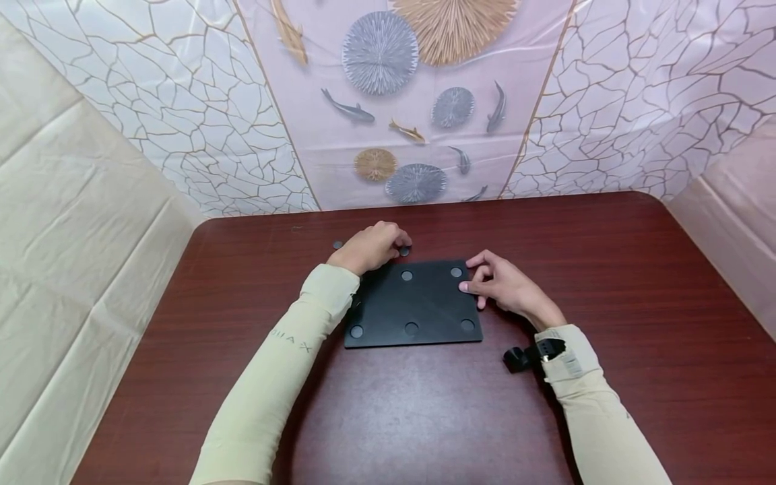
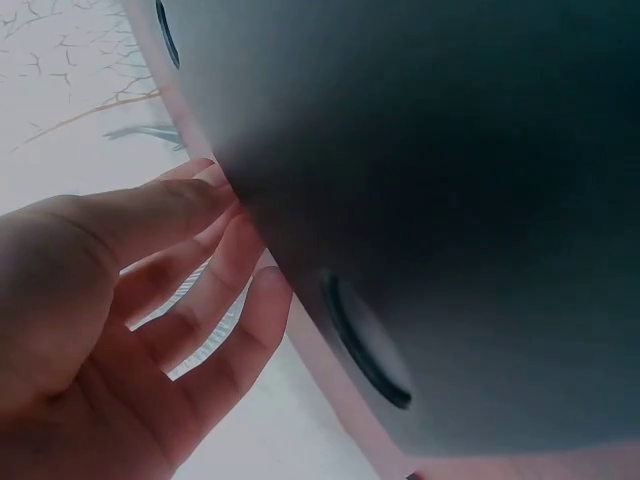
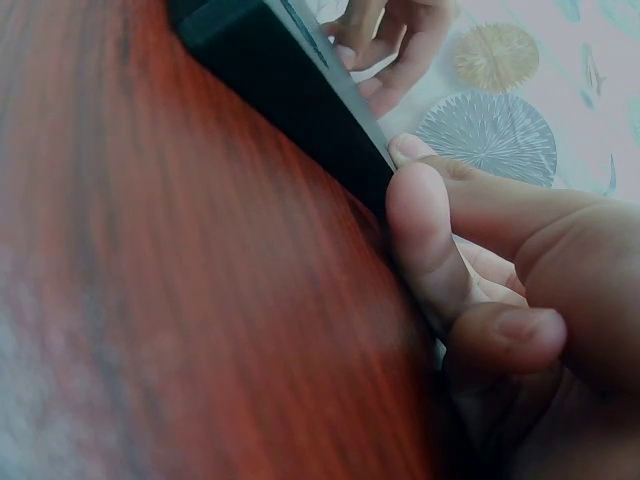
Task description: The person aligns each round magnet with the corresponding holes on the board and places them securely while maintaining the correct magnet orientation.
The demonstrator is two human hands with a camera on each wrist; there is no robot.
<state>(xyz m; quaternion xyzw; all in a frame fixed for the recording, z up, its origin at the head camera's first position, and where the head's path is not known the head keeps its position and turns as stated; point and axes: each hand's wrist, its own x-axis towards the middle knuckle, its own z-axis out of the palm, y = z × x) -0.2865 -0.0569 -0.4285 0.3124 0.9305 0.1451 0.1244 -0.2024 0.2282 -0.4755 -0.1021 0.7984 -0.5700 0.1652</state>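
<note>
A flat black board (image 1: 433, 303) with round recesses lies on the table. Beyond its back edge, my left hand (image 1: 368, 246) reaches across, thumb and index finger at a small dark disc (image 1: 404, 251) and pinching it. In the left wrist view, the near board surface hides the tips of the left fingers (image 2: 265, 300). My right hand (image 1: 506, 286) holds the board's right side, its thumb over the edge and its index finger at the back corner. In the right wrist view, the right thumb (image 3: 418, 200) presses at the board's side wall (image 3: 300, 110).
Another small dark disc (image 1: 337, 245) lies left of the left wrist. Grey discs (image 1: 456, 272) show in some recesses. A dark red wooden table (image 1: 388, 417) carries everything, with a patterned cloth (image 1: 400, 135) behind it. A black wrist camera (image 1: 518, 359) hangs beside the right wrist.
</note>
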